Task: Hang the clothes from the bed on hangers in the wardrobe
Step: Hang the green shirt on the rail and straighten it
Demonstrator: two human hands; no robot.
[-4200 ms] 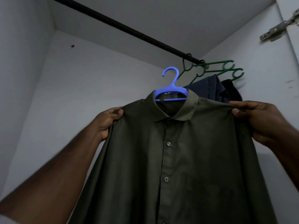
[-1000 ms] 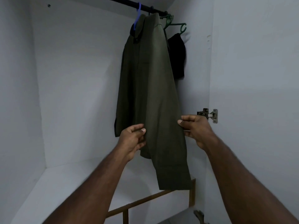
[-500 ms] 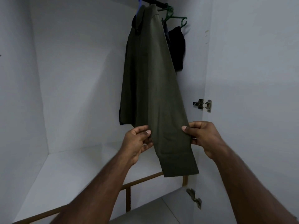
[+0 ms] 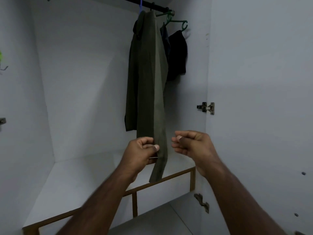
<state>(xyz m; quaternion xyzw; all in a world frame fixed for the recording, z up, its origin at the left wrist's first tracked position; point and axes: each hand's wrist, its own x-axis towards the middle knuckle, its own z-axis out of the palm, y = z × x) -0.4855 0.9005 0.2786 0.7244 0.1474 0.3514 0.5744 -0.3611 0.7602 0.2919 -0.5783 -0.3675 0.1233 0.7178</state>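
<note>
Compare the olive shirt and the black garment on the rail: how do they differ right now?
The olive shirt hangs long, its sleeve reaching down toward the shelf edge; the black garment is much shorter. The olive shirt hangs from a blue hanger, the black garment by the green hangers. The left hand pinches the olive shirt's sleeve; nothing touches the black garment. The right hand is apart. Both hang from the same rail.

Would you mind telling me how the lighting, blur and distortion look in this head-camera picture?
Head view: dim, flat light, so the olive shirt and the black garment beside it lose detail; the left hand, right hand and both forearms are softened by motion blur; the wide-angle lens bows the wardrobe wall and door edge; no glare.
</note>
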